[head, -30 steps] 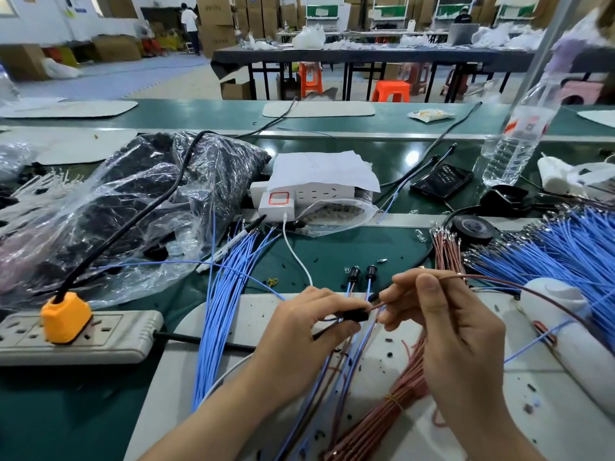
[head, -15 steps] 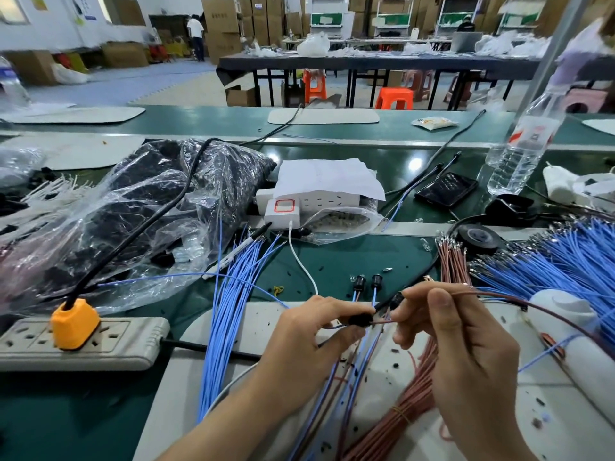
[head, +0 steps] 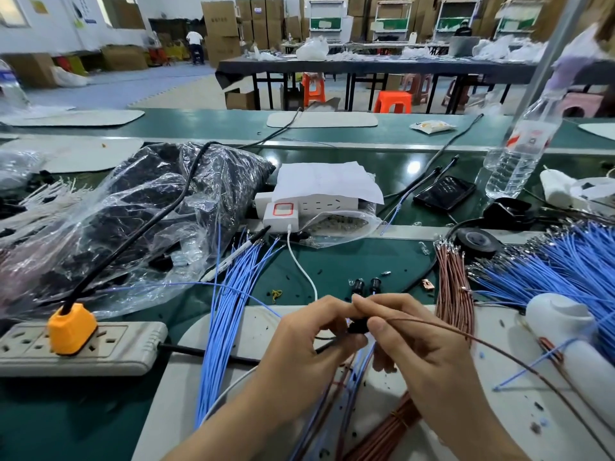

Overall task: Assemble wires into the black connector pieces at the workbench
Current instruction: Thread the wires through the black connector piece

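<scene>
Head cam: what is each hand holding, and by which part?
Left hand pinches the black connector piece by its body. Right hand pinches the brown wire near its end, close to the connector; the rest trails right.

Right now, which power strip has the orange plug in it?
The grey power strip at the near left; the white power strip farther back sits under paper.
</scene>
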Tool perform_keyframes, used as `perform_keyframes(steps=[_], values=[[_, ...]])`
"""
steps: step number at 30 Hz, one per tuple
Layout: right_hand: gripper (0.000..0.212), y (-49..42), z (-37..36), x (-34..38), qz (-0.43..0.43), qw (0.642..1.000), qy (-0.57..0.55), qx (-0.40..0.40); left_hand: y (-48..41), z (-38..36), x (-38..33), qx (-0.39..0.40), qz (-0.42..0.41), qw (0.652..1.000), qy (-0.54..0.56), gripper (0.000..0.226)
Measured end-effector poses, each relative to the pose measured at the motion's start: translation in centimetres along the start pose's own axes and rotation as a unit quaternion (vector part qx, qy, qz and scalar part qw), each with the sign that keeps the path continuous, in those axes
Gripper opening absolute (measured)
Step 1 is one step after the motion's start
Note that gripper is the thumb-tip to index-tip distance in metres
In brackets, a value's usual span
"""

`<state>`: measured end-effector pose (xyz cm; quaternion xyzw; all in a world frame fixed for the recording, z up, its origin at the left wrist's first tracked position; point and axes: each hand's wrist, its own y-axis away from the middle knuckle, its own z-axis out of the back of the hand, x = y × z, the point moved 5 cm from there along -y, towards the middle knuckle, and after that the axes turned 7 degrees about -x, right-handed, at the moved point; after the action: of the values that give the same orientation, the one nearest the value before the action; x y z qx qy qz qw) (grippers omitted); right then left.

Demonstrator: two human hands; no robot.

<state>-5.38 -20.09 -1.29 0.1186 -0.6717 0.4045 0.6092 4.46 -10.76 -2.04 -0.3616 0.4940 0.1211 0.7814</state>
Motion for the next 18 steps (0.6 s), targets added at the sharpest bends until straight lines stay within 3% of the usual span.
perform_keyframes(steps=[5,9,14,18], values=[[0.038,-0.1,-0.1,-1.3,-0.131,0.987,-0.094,0.009,-0.3,0.5,0.7,-0.046,0.097,0.981,0.160,0.013],[0.053,-0.1,-0.6,-1.7,-0.166,0.976,-0.136,0.029,-0.2,0.7,1.5,-0.054,0.184,0.949,0.248,0.011],[0.046,-0.1,-0.7,-1.9,-0.176,0.971,-0.155,0.036,-0.3,0.5,1.0,-0.042,0.191,0.947,0.253,0.020],[0.039,0.3,-1.2,-1.8,-0.204,0.956,-0.200,0.071,-0.1,0.1,1.1,-0.029,0.240,0.920,0.309,0.019]])
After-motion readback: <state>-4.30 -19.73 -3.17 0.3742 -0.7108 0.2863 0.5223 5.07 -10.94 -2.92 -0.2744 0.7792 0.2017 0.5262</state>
